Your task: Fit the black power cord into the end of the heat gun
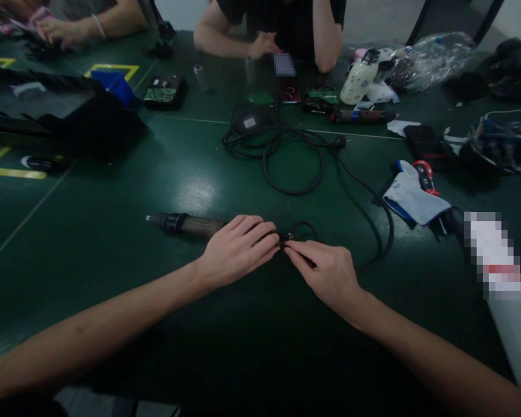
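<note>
A dark electric screwdriver with a brownish grip lies on the green table, its bit pointing left. My left hand is closed over its rear half and hides most of that part. At the tool's right end, my right hand pinches a small dark connector with thumb and fingertips, close against the left fingers. A thin black cord curves up behind the right hand. Whether the connector is seated in the tool is hidden by the fingers.
A black power adapter with coiled cable lies ahead. Farther back are a circuit-board unit, a second screwdriver and a cream bottle. A black tray stands left, a glove right. Two other people sit opposite.
</note>
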`<state>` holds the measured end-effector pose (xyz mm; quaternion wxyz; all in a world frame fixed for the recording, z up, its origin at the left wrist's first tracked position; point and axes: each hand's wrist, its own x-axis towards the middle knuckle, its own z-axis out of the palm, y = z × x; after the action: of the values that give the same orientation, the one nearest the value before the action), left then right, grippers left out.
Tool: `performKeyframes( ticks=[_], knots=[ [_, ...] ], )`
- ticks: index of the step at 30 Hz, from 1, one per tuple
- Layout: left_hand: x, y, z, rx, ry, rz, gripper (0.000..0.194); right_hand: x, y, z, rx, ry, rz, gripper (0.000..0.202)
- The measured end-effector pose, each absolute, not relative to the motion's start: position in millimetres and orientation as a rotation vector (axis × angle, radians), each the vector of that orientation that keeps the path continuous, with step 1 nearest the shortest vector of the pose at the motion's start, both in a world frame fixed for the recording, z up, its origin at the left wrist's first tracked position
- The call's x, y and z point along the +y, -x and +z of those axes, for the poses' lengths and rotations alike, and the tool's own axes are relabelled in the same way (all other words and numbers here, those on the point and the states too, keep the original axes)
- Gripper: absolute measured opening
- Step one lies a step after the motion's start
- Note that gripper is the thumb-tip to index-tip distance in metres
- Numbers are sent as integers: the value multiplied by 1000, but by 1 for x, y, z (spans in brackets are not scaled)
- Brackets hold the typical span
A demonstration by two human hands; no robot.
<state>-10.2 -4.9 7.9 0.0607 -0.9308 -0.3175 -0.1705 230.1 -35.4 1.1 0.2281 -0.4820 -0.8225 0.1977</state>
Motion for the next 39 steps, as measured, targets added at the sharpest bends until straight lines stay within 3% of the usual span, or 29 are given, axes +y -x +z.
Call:
performKeyframes(
  ticks=[39],
  knots=[
    [-6,10,7,-979,2819,-533,22,-35,-229,2,-2266,1343,528,24]
  ],
)
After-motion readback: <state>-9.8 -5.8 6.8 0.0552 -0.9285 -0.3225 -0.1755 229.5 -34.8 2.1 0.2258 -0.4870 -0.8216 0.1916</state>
